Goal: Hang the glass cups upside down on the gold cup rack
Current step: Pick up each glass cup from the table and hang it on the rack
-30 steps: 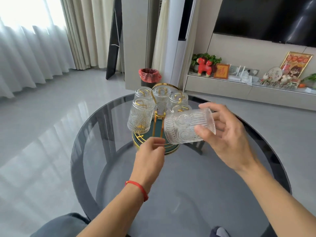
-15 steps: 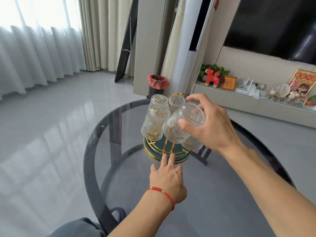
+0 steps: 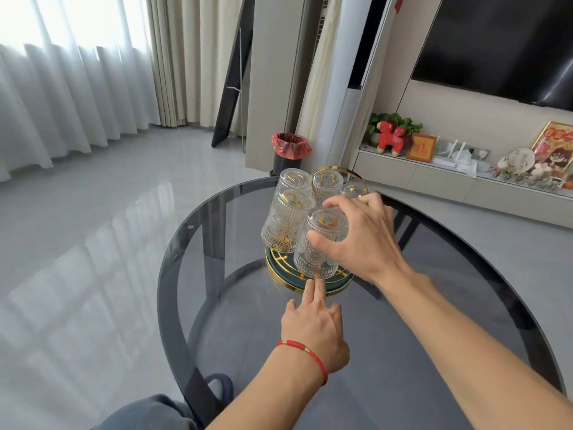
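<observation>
Head camera, looking down on a round smoked-glass table (image 3: pixel 217 305) from its near edge. Toward the left of the cluster, a ribbed glass cup (image 3: pixel 286 223) hangs mouth-down on the gold cup rack (image 3: pixel 328 173), with more inverted cups behind it around the rack's looped handle. The rack's green, gold-rimmed base (image 3: pixel 338 282) sits on the tabletop. The left hand (image 3: pixel 313 328), a red cord bracelet (image 3: pixel 305 352) at the wrist, lies low over the table with two fingers (image 3: pixel 314 290) stretched forward to the base's near rim, the rest curled, holding nothing. Right of it, the nearest embossed cup (image 3: pixel 317 248) stands bottom-up on the rack, and the right hand (image 3: pixel 362 240) wraps it from the right, thumb across the front, fingers curved over the upturned bottom.
</observation>
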The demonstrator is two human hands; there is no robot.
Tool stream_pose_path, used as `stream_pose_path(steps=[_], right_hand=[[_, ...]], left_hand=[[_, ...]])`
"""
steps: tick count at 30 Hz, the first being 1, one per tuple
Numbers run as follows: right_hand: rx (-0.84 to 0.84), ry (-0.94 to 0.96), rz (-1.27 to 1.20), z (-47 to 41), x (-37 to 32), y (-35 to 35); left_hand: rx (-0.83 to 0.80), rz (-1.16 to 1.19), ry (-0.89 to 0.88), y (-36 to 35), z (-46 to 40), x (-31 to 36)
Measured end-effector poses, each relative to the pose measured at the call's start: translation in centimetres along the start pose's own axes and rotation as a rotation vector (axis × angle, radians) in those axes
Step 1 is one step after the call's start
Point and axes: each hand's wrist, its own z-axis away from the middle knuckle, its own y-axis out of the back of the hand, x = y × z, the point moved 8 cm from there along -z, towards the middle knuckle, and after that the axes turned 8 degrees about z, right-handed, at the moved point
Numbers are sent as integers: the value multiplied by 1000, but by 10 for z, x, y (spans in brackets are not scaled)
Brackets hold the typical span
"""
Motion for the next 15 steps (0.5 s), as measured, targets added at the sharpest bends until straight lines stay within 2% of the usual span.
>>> stream_pose_path(steps=[7,9,12,15], right_hand=[[-22,32,57,9,2,-5],[28,48,39,17,3,-1],[174,19,-86,35,19,17],[264,-59,-231,53,51,28]], left_hand=[[-19,-12,3,1,3,1],[-3,6,7,5,5,2],[154,80,-23,25,12,10],[412,232,-109,52,28,19]])
